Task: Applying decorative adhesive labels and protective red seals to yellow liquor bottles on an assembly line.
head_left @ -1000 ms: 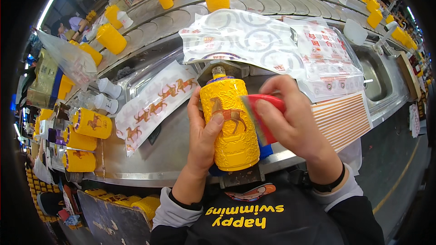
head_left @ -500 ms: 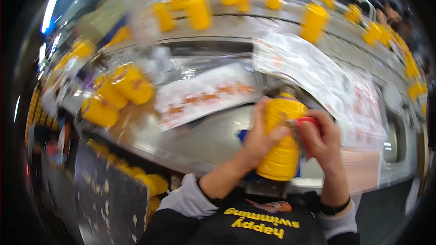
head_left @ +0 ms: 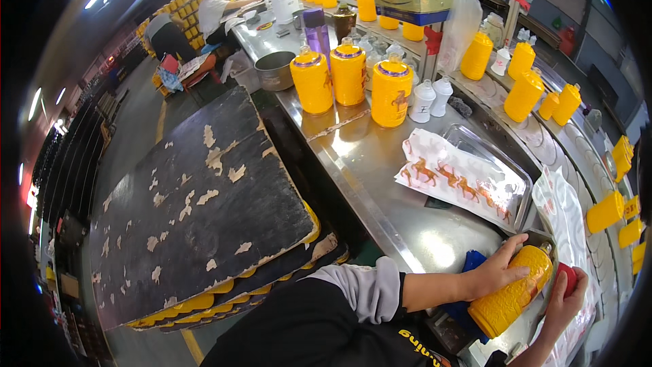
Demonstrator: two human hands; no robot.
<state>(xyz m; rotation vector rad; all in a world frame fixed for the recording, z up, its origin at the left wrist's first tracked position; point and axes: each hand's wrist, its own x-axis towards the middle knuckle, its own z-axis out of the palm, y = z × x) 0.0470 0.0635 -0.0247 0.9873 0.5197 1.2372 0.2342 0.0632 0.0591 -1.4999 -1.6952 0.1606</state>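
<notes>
A yellow embossed bottle [head_left: 511, 304] is tilted in front of me at the lower right. My left hand [head_left: 501, 273] is wrapped round its side near the neck. Beside the bottle's other side, my right hand [head_left: 568, 299] grips a small flat red piece [head_left: 565, 274], whose exact kind I cannot make out. Blue cloth [head_left: 475, 262] shows beside and under the bottle. Just beyond, a white sheet printed with orange horses [head_left: 451, 180] lies over a clear shallow tray [head_left: 521, 194]. White patterned sheets [head_left: 560, 207] lie to the right of the hands.
Three yellow bottles [head_left: 392, 95] stand on the metal table [head_left: 360, 187], near small white bottles [head_left: 422, 100] and a metal pot [head_left: 275, 71]. Left of the table is a stack of worn black boards [head_left: 183, 204]. Yellow bottles [head_left: 523, 95] line the conveyor. Other people [head_left: 219, 13] are far left.
The view has swung left, so my hands and the bottle now appear at the lower right. The bottle stays in my left hand and the red piece in my right.
</notes>
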